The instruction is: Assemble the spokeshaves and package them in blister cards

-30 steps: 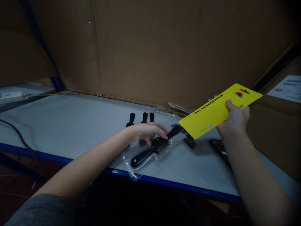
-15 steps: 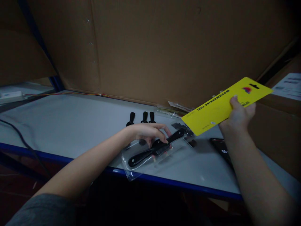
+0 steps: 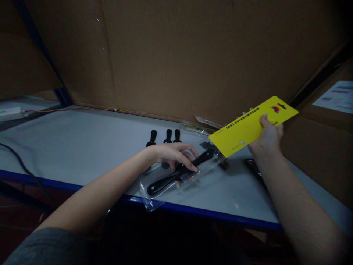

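L hand [image 3: 173, 156] has its fingers [image 3: 190, 163] curled down onto a blk-handled scraper [image 3: 165, 182] inside a clear plastic bag [image 3: 145, 192], which lies on the table [image 3: 82, 136] near its blue edge [image 3: 193, 209]. R hand [image 3: 266, 138] pinches a yellow card [image 3: 242, 129] printed "WOODWORKING TOOL" betw thumb and fingers, above the table. Three blk handles [image 3: 165, 136] lie just behind the bag.
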### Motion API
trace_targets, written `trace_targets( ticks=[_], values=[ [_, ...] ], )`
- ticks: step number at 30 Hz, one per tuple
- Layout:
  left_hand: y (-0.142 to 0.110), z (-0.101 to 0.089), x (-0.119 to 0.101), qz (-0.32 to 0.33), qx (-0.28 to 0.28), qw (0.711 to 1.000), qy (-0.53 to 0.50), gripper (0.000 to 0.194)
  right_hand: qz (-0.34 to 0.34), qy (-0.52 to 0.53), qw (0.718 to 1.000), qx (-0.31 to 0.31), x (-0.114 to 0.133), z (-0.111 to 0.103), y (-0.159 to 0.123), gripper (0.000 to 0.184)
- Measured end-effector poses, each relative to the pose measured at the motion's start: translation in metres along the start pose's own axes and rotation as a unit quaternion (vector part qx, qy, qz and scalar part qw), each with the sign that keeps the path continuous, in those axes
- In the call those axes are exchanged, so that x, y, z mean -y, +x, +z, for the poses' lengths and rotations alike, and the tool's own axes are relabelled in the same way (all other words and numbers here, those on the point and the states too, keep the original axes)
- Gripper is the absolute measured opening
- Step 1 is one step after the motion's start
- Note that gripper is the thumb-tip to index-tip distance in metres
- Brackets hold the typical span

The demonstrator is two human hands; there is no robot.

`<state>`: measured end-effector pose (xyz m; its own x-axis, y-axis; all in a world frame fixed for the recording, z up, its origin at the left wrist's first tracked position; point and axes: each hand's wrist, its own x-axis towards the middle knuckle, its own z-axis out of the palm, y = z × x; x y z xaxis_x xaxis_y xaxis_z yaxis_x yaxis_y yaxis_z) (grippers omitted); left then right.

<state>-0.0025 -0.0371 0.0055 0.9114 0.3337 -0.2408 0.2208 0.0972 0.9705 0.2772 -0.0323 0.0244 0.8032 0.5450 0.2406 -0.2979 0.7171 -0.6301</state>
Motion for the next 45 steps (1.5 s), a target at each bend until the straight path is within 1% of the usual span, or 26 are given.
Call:
trace_targets(
  ticks=[1,4,6,10,13,15,18,21,24,26,28,30,33,36,38,40,42,45],
  values=[
    [0.000,0.000,-0.001,0.003,0.001,1.000,0.002,0.047,0.003,-0.004,1.000,-0.001,-0.001,-0.001,0.000,0.022],
    [-0.001,0.001,-0.003,0.000,-0.004,1.000,0.001,0.049,0.010,-0.027,0.999,0.024,-0.010,0.000,-0.009,0.021],
    [-0.001,0.002,-0.005,-0.001,-0.011,1.000,-0.011,0.054,0.027,-0.038,0.998,0.036,-0.019,0.003,-0.022,0.020],
    [0.000,0.001,-0.005,0.004,-0.035,0.999,-0.029,0.066,0.045,-0.062,0.996,0.054,-0.034,0.010,-0.055,0.025],
    [0.001,-0.001,-0.005,0.001,-0.049,0.999,-0.020,0.070,0.068,-0.081,0.990,0.094,-0.037,0.011,-0.069,0.029],
    [0.002,-0.003,-0.004,-0.004,-0.051,0.998,-0.041,0.068,0.079,-0.092,0.986,0.118,-0.036,0.011,-0.071,0.031],
    [0.003,-0.003,-0.004,-0.009,-0.066,0.996,-0.067,0.063,0.085,-0.100,0.983,0.128,-0.034,0.010,-0.069,0.033],
    [0.004,-0.002,-0.003,-0.030,-0.087,0.995,-0.038,0.059,0.110,-0.110,0.978,0.142,-0.033,0.011,-0.072,0.036],
    [0.004,-0.002,-0.002,-0.037,-0.107,0.993,-0.035,0.057,0.128,-0.130,0.966,0.184,-0.030,0.014,-0.083,0.041],
    [0.004,-0.001,-0.002,-0.030,-0.114,0.991,-0.060,0.056,0.142,-0.149,0.954,0.218,-0.028,0.016,-0.092,0.042],
    [0.004,-0.001,-0.002,-0.024,-0.107,0.990,-0.088,0.054,0.159,-0.171,0.942,0.242,-0.025,0.018,-0.098,0.041],
    [0.005,-0.001,-0.002,-0.019,-0.102,0.989,-0.104,0.051,0.175,-0.191,0.930,0.260,-0.022,0.018,-0.097,0.039],
    [0.005,0.000,-0.002,-0.004,-0.119,0.987,-0.106,0.049,0.189,-0.204,0.920,0.277,-0.020,0.015,-0.085,0.029],
    [0.005,-0.001,-0.001,0.008,-0.132,0.987,-0.095,0.052,0.171,-0.218,0.919,0.279,-0.021,0.011,-0.070,0.028],
    [0.005,-0.001,-0.001,0.014,-0.133,0.987,-0.088,0.054,0.152,-0.234,0.918,0.281,-0.023,0.009,-0.066,0.026],
    [0.004,-0.002,-0.001,0.018,-0.132,0.988,-0.083,0.056,0.142,-0.245,0.916,0.286,-0.024,0.008,-0.067,0.028],
    [0.004,-0.002,-0.003,0.016,-0.137,0.987,-0.087,0.054,0.136,-0.243,0.916,0.290,-0.024,0.009,-0.072,0.035],
    [0.003,0.000,-0.005,0.007,-0.163,0.981,-0.107,0.048,0.132,-0.232,0.915,0.301,-0.022,0.010,-0.079,0.044]
  ],
)
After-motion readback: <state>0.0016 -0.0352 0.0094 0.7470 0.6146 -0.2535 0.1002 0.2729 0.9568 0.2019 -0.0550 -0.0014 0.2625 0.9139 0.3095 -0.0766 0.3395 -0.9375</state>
